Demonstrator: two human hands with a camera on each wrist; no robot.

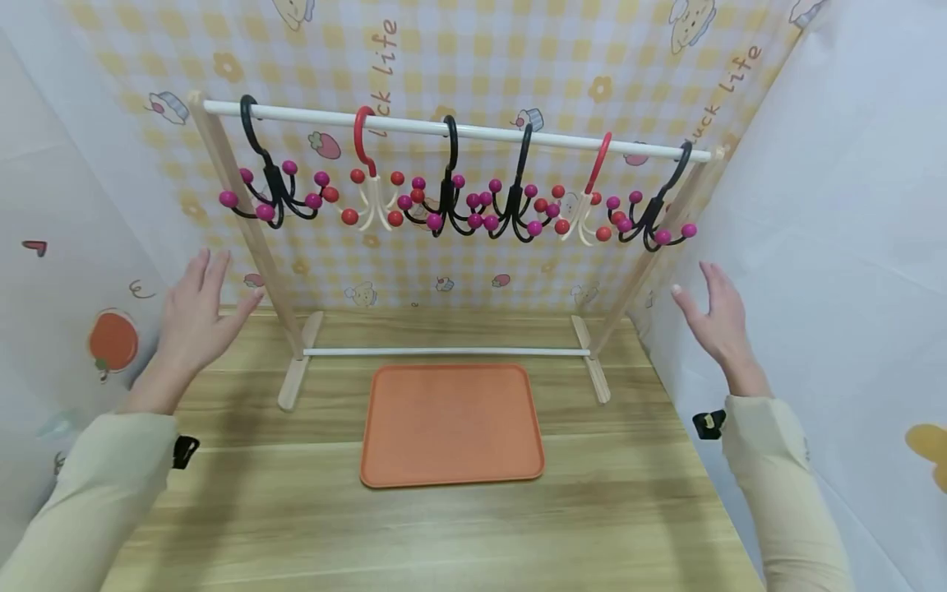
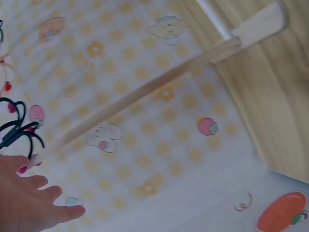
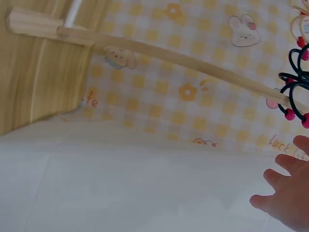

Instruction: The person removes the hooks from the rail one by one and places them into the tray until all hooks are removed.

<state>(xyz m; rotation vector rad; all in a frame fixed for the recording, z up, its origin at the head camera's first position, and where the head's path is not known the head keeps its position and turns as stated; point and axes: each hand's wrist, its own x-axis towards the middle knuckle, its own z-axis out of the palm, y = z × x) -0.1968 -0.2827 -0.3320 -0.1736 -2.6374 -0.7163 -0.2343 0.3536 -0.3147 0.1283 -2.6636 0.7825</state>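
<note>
Both hands are raised above the table with fingers straight and spread, holding nothing. The left hand [image 1: 194,308] hovers just beside the left wooden post [image 1: 247,238] of the hanging rack, its thumb close to the post though contact cannot be told; the left wrist view shows the same fingers [image 2: 29,203] loose below the post [image 2: 135,96]. The right hand [image 1: 718,316] hangs open near the right wooden post [image 1: 658,247], apart from it, and the right wrist view shows its fingers [image 3: 285,193] splayed under that post [image 3: 183,60]. Between the posts runs a white top rail [image 1: 459,129] carrying six multi-prong hooks: the nearest to the left hand is a black hook with pink balls [image 1: 272,185], the nearest to the right hand another black hook with pink balls [image 1: 654,210], with two red-and-cream hooks [image 1: 367,177] among them. A white lower bar [image 1: 444,352] joins the rack's feet. In front of it an orange tray [image 1: 453,423] lies flat on the wooden table [image 1: 296,526], midway between the hands. Patterned cloth [image 1: 473,57] hangs behind.
</note>
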